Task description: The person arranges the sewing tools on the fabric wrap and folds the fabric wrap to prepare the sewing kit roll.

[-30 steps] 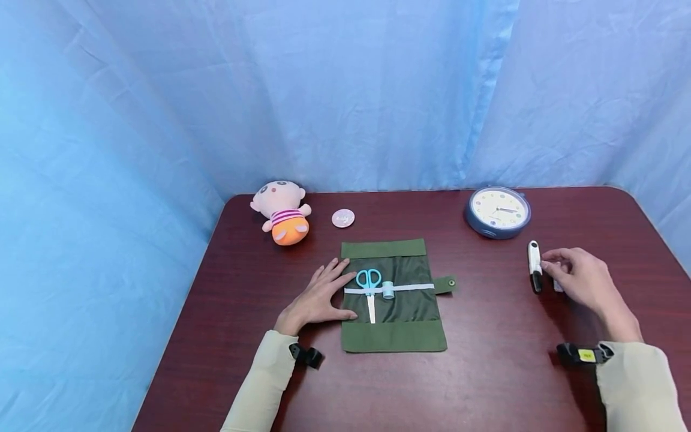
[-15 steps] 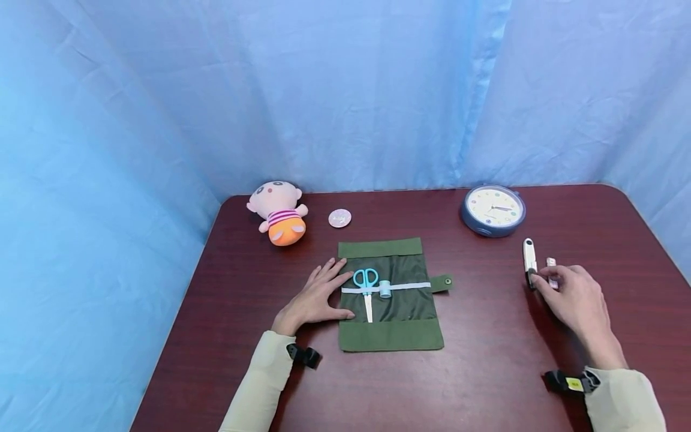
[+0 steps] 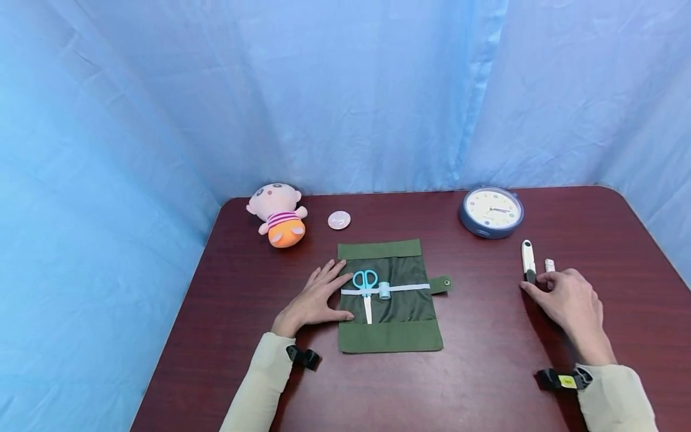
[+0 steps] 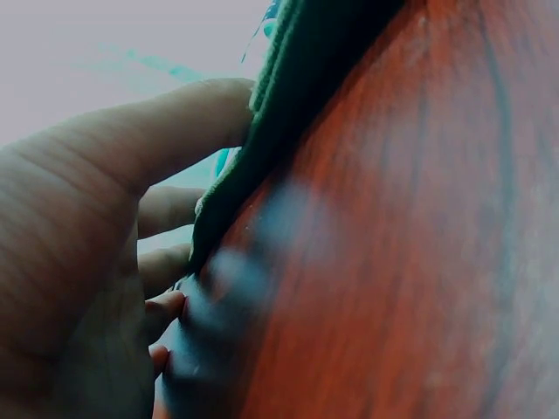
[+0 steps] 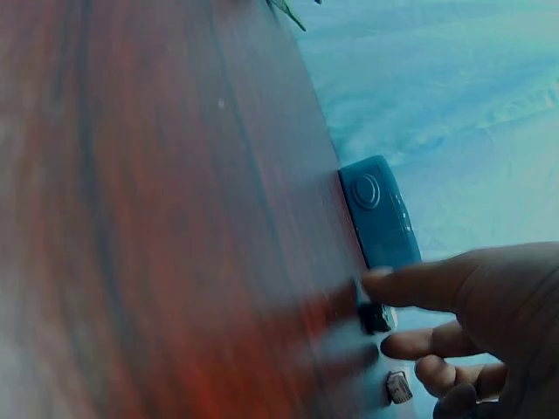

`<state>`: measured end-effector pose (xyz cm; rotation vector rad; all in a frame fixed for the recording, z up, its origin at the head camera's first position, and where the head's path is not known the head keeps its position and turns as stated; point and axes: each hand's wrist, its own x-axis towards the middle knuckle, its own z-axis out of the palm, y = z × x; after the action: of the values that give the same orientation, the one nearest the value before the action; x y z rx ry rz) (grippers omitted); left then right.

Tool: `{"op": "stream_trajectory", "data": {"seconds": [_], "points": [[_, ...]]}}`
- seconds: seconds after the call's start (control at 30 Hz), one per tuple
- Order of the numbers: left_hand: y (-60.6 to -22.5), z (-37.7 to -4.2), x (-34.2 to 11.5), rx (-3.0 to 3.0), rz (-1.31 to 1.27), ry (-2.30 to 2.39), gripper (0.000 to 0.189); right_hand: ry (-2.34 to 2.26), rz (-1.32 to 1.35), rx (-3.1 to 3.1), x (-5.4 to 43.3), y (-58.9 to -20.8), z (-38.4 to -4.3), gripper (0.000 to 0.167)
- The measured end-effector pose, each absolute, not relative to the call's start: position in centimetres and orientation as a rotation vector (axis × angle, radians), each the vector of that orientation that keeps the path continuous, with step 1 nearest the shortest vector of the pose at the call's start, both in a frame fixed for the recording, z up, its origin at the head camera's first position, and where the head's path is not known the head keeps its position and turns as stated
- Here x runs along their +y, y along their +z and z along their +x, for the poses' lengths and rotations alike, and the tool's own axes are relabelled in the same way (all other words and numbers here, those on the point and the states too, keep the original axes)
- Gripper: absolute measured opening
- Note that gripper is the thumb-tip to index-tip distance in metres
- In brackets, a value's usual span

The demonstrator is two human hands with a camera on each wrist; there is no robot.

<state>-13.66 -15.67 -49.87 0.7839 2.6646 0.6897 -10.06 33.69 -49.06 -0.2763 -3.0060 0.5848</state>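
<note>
My left hand [image 3: 315, 302] rests with spread fingers on the left edge of an unrolled green fabric tool roll [image 3: 391, 338]. Its thumb [image 4: 196, 122] lies on the roll's edge in the left wrist view. A white elastic band on the roll holds blue-handled scissors [image 3: 365, 278] and a small light-blue cylinder [image 3: 384, 291]. At the right, my right hand [image 3: 574, 309] has thumb and index finger on either side of the black end of a slim white tool [image 3: 528, 256]; in the right wrist view, gaps show around that black end [image 5: 376, 319]. A small white printed piece [image 3: 549, 264] lies beside it, partly hidden by the fingers.
A blue alarm clock [image 3: 491, 211] lies face up behind the slim tool. Toward the back left are a plush doll [image 3: 278, 216] and a round pale disc [image 3: 339, 220]. A snap tab [image 3: 441, 284] sticks out from the roll's right side. Blue curtains [image 3: 345, 96] hang behind the dark table [image 3: 410, 390].
My right hand has moved left and toward me, from the small white piece to the slim tool's black end, its thumb passing to the tool's left. My left hand stays on the roll.
</note>
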Motion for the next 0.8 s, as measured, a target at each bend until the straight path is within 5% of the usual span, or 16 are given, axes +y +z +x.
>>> {"op": "stream_trajectory", "data": {"seconds": [0.8], "points": [[-49.68,-13.53,-15.65,2.675,0.807,0.705,0.086,0.628,-0.236,-2.867,33.37,-48.62,-9.52,0.029]]}}
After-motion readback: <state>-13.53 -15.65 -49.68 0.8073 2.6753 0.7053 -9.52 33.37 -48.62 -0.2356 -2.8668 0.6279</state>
